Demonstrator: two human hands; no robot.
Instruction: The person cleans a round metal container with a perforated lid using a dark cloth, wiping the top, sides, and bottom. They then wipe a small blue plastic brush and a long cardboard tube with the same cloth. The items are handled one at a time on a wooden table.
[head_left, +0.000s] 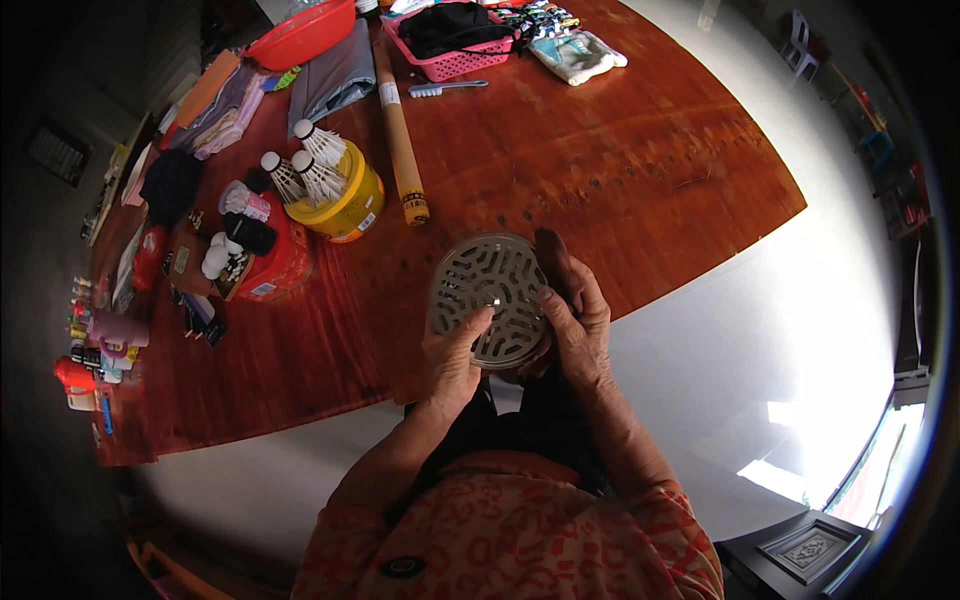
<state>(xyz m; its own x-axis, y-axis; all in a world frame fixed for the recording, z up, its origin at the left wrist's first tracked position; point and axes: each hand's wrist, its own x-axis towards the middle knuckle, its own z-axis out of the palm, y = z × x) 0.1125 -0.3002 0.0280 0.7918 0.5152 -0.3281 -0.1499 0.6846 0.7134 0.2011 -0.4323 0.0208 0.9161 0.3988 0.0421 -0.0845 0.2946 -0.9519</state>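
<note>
My left hand (454, 351) grips the left rim of a round, slotted metal cover (491, 274), its thumb by the small shiny knob at the centre. My right hand (582, 324) holds the cover's right side, thumb on the rim. Between the right fingers and the cover is a dark brown piece (553, 259), its material unclear; it sticks up past the rim. The cover is held over the table's near edge, slotted face up. What lies beneath it is hidden.
On the wooden table (600, 165) stand a yellow tub (341, 217) of shuttlecocks, a red container (281, 266) and a pink basket (457, 67). A cardboard tube (401, 150), a brush (448, 88) and a folded towel (577, 56) lie farther back. A pink mug (120, 334) stands at left.
</note>
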